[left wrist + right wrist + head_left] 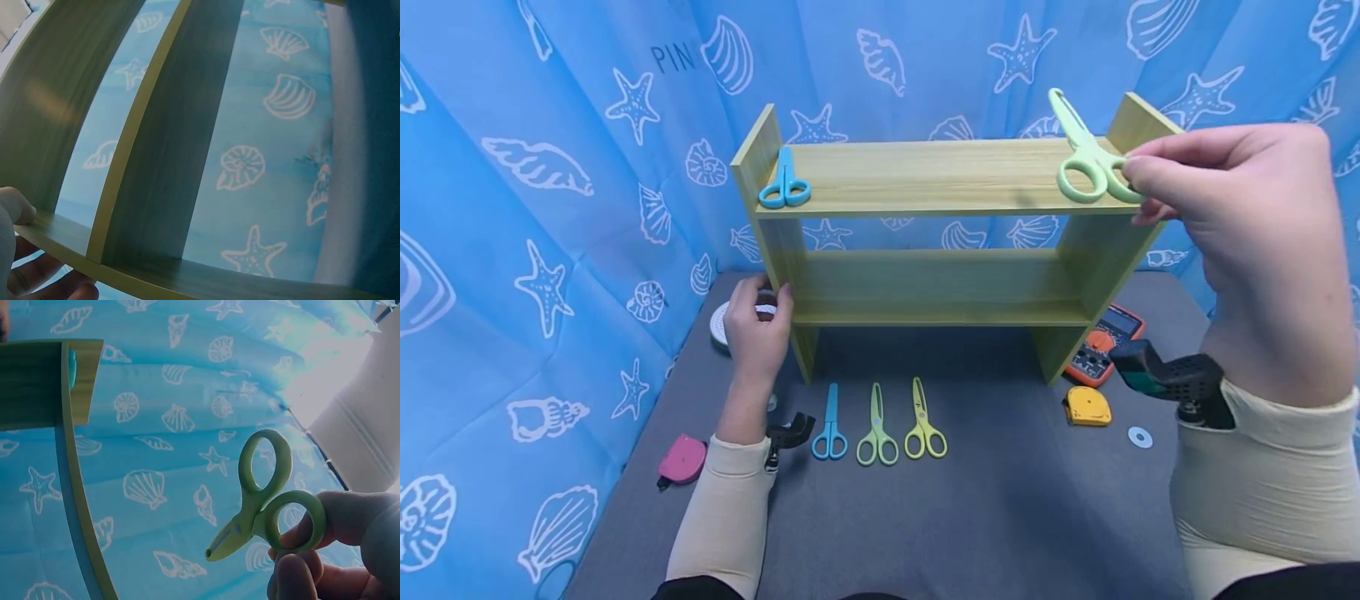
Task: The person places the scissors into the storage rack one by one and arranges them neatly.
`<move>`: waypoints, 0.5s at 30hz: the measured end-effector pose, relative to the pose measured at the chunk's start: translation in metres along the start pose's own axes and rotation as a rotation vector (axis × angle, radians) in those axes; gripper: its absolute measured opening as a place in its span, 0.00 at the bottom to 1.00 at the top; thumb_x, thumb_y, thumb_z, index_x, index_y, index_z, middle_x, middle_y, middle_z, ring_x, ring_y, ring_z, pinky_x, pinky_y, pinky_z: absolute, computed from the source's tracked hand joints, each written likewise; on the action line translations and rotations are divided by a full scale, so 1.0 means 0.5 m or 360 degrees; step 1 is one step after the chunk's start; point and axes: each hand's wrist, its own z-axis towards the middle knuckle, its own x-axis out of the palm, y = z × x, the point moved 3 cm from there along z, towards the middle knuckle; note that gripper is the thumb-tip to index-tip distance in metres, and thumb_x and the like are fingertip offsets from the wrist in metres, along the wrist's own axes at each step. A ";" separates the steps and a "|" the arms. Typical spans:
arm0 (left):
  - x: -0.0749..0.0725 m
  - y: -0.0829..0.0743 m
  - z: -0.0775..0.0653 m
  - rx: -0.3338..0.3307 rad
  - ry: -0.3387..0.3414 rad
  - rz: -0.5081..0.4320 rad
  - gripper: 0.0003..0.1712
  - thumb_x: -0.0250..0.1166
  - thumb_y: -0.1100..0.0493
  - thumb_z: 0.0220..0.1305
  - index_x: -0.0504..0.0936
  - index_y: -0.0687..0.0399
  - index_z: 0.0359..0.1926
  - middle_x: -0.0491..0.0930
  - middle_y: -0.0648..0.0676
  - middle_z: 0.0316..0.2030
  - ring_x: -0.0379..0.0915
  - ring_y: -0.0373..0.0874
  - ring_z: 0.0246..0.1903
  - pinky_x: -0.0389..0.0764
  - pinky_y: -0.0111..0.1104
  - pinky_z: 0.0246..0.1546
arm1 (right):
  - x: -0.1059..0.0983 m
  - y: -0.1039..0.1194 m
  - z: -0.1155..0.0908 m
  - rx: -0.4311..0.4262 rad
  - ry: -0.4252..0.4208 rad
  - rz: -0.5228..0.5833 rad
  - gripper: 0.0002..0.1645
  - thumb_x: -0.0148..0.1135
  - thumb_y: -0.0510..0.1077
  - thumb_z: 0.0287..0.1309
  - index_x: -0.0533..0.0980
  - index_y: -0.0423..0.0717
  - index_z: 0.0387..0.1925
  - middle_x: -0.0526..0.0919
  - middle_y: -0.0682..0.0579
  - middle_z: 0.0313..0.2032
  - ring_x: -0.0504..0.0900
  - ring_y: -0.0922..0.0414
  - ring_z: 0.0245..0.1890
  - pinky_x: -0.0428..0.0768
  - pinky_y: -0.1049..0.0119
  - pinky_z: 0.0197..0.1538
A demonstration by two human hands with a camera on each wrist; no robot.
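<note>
My right hand (1255, 187) pinches light green scissors (1078, 137) by one finger loop. They are held in front of the top shelf's right end, blades up in the head view. In the right wrist view the thumb and fingers hold the loop's edge. My left hand (757, 323) grips the left side panel of a two-tier wooden rack (925, 327), the thumb on one face and the fingers on the other in the left wrist view. Blue scissors (786, 187) lie at the left end of the top shelf.
On the grey table (985, 533), blue scissors (830, 429), green scissors (877, 433) and yellow scissors (922, 425) stand in a row. A pink tape measure (683, 459) lies left; a multimeter (1093, 358), yellow tape measure (1088, 407) and pale disc (1140, 437) lie right. A patterned curtain (580, 250) hangs behind.
</note>
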 end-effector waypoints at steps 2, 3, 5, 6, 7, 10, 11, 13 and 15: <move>-0.002 0.000 0.001 0.0002 0.0000 0.0001 0.14 0.66 0.59 0.70 0.82 0.66 0.48 0.81 0.61 0.41 0.82 0.52 0.34 0.80 0.30 0.27 | 0.026 0.023 0.010 -0.0041 0.0042 -0.0040 0.16 0.76 0.44 0.58 0.88 0.37 0.44 0.85 0.46 0.46 0.79 0.50 0.33 0.82 0.68 0.34; -0.003 0.000 0.002 0.0004 0.0000 0.0002 0.14 0.66 0.59 0.70 0.82 0.66 0.48 0.81 0.61 0.41 0.82 0.52 0.34 0.80 0.30 0.27 | 0.039 0.033 0.013 -0.0043 0.0066 -0.0050 0.16 0.76 0.44 0.58 0.88 0.37 0.44 0.85 0.46 0.45 0.79 0.50 0.32 0.81 0.67 0.35; -0.003 0.002 0.002 0.0010 -0.0003 -0.0008 0.13 0.66 0.60 0.70 0.82 0.66 0.48 0.82 0.61 0.40 0.81 0.51 0.33 0.79 0.28 0.27 | 0.064 0.052 0.016 -0.0058 0.0117 -0.0064 0.16 0.75 0.45 0.59 0.88 0.39 0.44 0.84 0.46 0.44 0.80 0.50 0.32 0.78 0.65 0.40; -0.003 0.002 0.002 0.0016 -0.0001 -0.0007 0.13 0.66 0.60 0.70 0.82 0.66 0.47 0.82 0.61 0.40 0.81 0.50 0.33 0.79 0.28 0.27 | 0.077 0.061 0.018 -0.0072 0.0144 -0.0065 0.15 0.74 0.46 0.59 0.88 0.40 0.43 0.85 0.47 0.43 0.80 0.51 0.31 0.77 0.64 0.41; -0.004 0.002 0.002 0.0022 0.0002 -0.0010 0.13 0.67 0.60 0.70 0.82 0.66 0.47 0.82 0.61 0.40 0.81 0.50 0.33 0.79 0.28 0.27 | 0.088 0.068 0.020 -0.0088 0.0169 -0.0063 0.15 0.74 0.46 0.59 0.88 0.40 0.43 0.85 0.48 0.41 0.81 0.51 0.30 0.77 0.63 0.41; -0.003 0.004 0.002 0.0039 0.0002 -0.0016 0.12 0.67 0.61 0.69 0.82 0.66 0.47 0.82 0.61 0.40 0.82 0.50 0.32 0.80 0.30 0.26 | 0.123 0.090 0.030 -0.0154 0.0238 -0.0069 0.12 0.73 0.45 0.60 0.89 0.41 0.41 0.85 0.49 0.38 0.81 0.53 0.28 0.79 0.66 0.42; -0.003 0.004 0.002 0.0044 0.0003 -0.0015 0.12 0.67 0.61 0.69 0.82 0.66 0.47 0.82 0.61 0.40 0.82 0.50 0.32 0.80 0.30 0.26 | 0.135 0.096 0.034 -0.0178 0.0261 -0.0068 0.11 0.72 0.44 0.60 0.89 0.41 0.40 0.85 0.49 0.37 0.81 0.53 0.27 0.80 0.67 0.41; -0.003 0.004 0.002 0.0051 0.0000 -0.0016 0.11 0.67 0.61 0.69 0.83 0.66 0.47 0.82 0.61 0.40 0.82 0.50 0.32 0.80 0.30 0.26 | 0.159 0.108 0.044 -0.0217 0.0298 -0.0077 0.09 0.71 0.43 0.60 0.88 0.41 0.39 0.84 0.49 0.38 0.80 0.54 0.26 0.83 0.69 0.39; -0.003 0.003 0.002 0.0049 -0.0005 -0.0021 0.11 0.67 0.61 0.69 0.83 0.65 0.47 0.82 0.60 0.40 0.81 0.50 0.32 0.79 0.27 0.27 | 0.183 0.118 0.052 -0.0255 0.0335 -0.0100 0.09 0.69 0.42 0.61 0.88 0.40 0.38 0.83 0.49 0.39 0.79 0.54 0.26 0.83 0.70 0.38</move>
